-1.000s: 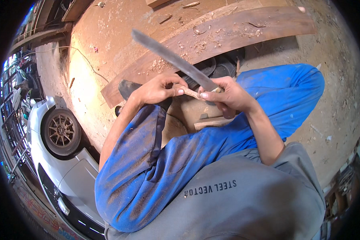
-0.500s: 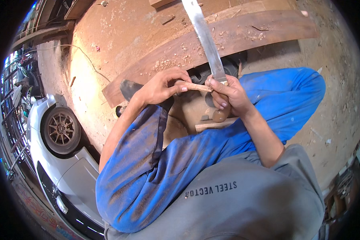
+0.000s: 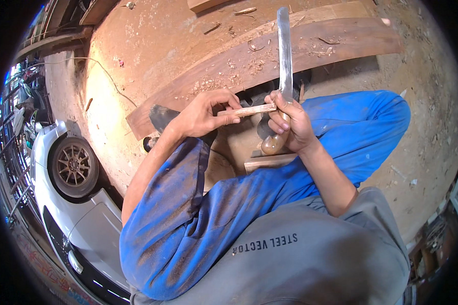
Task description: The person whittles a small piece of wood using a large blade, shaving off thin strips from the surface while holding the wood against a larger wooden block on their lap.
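the left hand (image 3: 208, 112) pinches a short, pale strip of wood (image 3: 249, 110) by its left end, thumb on the near side and forefinger on the far side, the gap between these fingers narrow. the strip lies almost level between the two hands, its right end rising slightly and meeting the fingertips of the right hand (image 3: 292, 122). the right hand has its fingers wrapped around the handle of a long knife (image 3: 285, 56), whose rounded, shiny brown butt (image 3: 274, 144) sticks out below the grip. the blade stands nearly straight away from the person, bright along its length, and passes in view across a long reddish-brown plank (image 3: 188, 96). curled wood shavings (image 3: 221, 82) lie scattered over the plank, thickest left of the blade. a smaller piece of wood (image 3: 267, 162) rests on the floor just beyond the lap, partly covered by the blue trousers (image 3: 239, 185). the person sits low, with knees spread, in a grey shirt (image 3: 320, 259). well off to the left stands a silver car (image 3: 94, 223) with a bronze-spoked wheel (image 3: 75, 166), and a thin cable (image 3: 107, 73) trails over the sunlit floor (image 3: 137, 56)
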`<action>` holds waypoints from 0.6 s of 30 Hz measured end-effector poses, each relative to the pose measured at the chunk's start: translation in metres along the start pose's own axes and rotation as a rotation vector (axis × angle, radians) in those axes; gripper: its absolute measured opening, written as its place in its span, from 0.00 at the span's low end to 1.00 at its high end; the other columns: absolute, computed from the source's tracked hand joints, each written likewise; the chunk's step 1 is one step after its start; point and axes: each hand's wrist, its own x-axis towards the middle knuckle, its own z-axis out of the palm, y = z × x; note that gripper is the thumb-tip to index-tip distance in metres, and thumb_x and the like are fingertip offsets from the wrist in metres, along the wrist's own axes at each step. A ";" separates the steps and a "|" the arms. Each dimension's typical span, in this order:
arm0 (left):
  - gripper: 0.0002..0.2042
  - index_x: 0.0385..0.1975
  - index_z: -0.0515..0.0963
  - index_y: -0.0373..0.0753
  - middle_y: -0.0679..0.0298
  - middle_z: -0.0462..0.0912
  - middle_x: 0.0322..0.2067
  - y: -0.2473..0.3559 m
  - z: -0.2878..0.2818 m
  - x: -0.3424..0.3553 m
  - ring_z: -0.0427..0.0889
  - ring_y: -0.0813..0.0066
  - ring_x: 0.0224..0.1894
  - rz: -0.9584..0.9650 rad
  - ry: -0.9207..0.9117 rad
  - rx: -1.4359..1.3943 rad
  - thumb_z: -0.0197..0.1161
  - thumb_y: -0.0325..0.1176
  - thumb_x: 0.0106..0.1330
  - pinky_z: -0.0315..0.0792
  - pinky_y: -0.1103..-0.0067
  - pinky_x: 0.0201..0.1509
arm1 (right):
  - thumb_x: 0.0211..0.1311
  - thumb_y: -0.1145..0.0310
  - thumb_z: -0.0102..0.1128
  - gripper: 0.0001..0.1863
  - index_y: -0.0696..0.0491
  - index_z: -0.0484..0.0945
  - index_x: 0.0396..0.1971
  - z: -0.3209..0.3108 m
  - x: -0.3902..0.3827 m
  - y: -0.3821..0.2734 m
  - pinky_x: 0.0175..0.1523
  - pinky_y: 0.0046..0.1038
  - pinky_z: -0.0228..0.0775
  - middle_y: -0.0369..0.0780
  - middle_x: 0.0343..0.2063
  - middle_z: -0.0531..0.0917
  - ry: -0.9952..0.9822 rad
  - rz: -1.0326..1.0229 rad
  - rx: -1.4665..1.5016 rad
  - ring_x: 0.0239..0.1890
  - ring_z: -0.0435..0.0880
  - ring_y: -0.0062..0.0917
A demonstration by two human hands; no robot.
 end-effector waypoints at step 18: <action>0.10 0.43 0.84 0.37 0.60 0.84 0.33 -0.001 0.000 -0.006 0.82 0.69 0.33 -0.022 0.201 0.199 0.72 0.29 0.64 0.74 0.74 0.38 | 0.74 0.61 0.63 0.13 0.57 0.77 0.40 0.000 0.001 -0.027 0.20 0.17 0.62 0.30 0.25 0.73 0.146 -0.139 -0.179 0.14 0.65 0.09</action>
